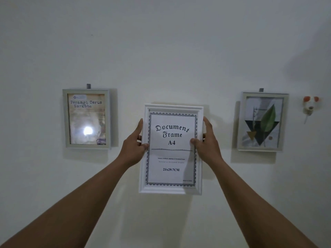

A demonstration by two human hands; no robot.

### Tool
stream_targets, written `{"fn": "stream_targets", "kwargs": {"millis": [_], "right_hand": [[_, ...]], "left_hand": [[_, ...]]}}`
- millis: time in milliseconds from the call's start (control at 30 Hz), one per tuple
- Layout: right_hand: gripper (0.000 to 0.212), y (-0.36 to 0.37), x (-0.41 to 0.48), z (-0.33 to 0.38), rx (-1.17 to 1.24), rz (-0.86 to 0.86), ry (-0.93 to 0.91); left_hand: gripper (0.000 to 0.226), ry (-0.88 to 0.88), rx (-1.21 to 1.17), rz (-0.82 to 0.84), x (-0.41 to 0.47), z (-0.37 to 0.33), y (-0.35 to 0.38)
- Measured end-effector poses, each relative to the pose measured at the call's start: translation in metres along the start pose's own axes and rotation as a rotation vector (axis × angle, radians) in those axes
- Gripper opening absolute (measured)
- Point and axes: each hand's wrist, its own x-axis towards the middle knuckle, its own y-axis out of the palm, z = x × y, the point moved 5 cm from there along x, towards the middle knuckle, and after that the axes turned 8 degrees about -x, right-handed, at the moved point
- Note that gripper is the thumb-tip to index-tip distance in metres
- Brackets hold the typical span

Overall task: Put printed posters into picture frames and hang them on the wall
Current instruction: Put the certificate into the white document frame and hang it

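The left hand (135, 142) and right hand (207, 141) each grasped a side edge of the white moulded picture frame (171, 189), thumbs on its front. It held a "Document Frame A4" insert sheet (172, 163), upright before the white wall (161, 51), between two hung grey frames.

Dim, soft view; glare spot on the left frame (87, 130), wide-angle bowing.

3 frames along the wall (161, 51): Narkoba poster frame (86, 119) left, leaf print frame (262, 121) right, document frame (171, 189) between them (sitting lower), left hand (133, 145) and right hand (208, 142) on its side edges.
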Motion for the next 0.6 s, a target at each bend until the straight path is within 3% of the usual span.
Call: {"fn": "stream_targets", "kwargs": {"millis": [600], "right_hand": [[0.087,0.019,0.016,-0.035,-0.069,-0.043,-0.033]], "left_hand": [[0.092,-0.001,0.019,-0.046,0.010,0.033,0.022]]}}
